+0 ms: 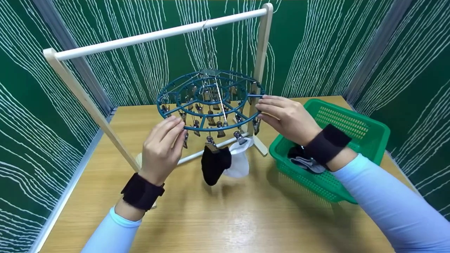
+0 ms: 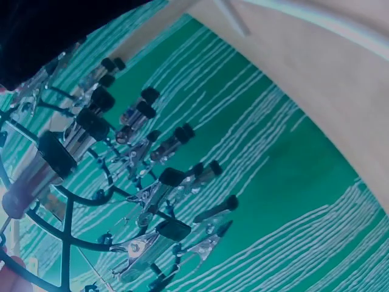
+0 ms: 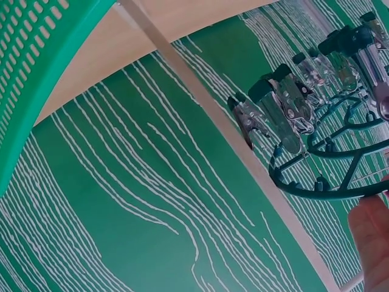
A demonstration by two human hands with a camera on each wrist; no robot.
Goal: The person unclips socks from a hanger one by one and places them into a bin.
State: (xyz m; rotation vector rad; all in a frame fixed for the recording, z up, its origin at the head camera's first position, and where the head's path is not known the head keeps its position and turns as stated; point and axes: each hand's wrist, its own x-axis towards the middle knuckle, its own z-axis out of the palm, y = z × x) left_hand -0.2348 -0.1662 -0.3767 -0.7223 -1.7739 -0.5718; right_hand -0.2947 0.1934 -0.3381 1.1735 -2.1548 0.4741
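A round teal sock-drying hanger (image 1: 211,129) with several dangling metal clips hangs by its hook from a white rail. My left hand (image 1: 159,149) pinches its rim at the front left. On the right side, my right hand (image 1: 290,117) grips the rim between thumb and fingers; a thumb or finger (image 3: 369,234) touches the rim in the right wrist view. A black sock (image 1: 211,168) and a white sock (image 1: 239,165) hang from clips at the front. Black-tipped clips (image 2: 173,230) fill much of the left wrist view.
The white rail (image 1: 140,39) rests on wooden uprights (image 1: 88,102), standing on a wooden table (image 1: 225,218). To the right, a green basket (image 1: 383,133) holds dark and grey cloth items (image 1: 309,164), partly hidden by my right wrist. Green patterned panels surround the table.
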